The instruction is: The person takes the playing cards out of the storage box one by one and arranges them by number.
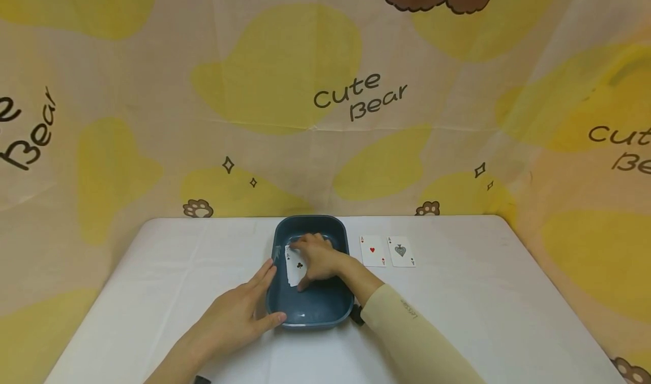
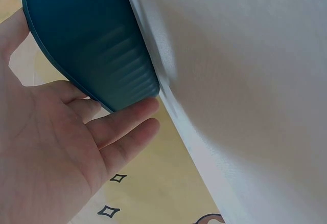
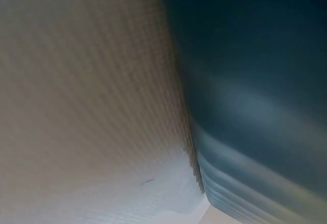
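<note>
Here the right hand (image 1: 317, 257) reaches into the blue tray (image 1: 325, 310), fingers pinching an ace of clubs (image 1: 296, 266) inside it, while the left hand (image 1: 236, 316) rests straight-fingered against the tray's left wall.

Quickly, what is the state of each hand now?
Left hand: open, straight fingers resting against the side of the blue tray.
Right hand: inside the tray, holding the ace of clubs card.

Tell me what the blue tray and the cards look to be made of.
Blue tray: likely moulded plastic, smooth with a slight sheen, ribbed outer wall in the left wrist view. Club card held by the right hand, and the two aces on the table: thin, flat, glossy, probably coated card or plastic.
</note>
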The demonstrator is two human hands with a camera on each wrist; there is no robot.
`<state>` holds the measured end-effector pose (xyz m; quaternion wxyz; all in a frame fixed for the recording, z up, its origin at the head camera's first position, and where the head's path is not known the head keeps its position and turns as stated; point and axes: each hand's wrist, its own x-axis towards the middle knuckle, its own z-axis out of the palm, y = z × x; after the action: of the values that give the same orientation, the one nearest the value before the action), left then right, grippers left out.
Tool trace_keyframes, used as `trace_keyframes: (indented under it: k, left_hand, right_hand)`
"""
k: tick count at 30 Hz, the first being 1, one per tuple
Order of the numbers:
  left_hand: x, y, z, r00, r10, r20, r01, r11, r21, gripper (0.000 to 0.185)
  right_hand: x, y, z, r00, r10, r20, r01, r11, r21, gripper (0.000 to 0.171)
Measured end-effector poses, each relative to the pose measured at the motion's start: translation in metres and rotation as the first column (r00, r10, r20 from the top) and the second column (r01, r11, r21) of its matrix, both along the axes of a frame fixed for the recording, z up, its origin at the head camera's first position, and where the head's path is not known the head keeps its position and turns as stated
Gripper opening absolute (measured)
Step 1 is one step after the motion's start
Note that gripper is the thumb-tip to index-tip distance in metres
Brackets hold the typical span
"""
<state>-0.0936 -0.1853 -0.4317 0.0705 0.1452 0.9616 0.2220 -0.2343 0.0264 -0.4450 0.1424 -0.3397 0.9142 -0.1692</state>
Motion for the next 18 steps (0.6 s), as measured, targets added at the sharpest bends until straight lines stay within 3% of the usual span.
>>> trace_keyframes:
  k: [18]
  left_hand:
    - [0.0005, 0.0008, 0.0021, 1.0, 0.001, 0.015, -0.001, 1.0, -0.011, 0.1]
  right_hand:
    - [0.0036, -0.0016, 0.0012, 1.0, -0.014, -0.016, 0.014, 0.999, 0.044, 0.089]
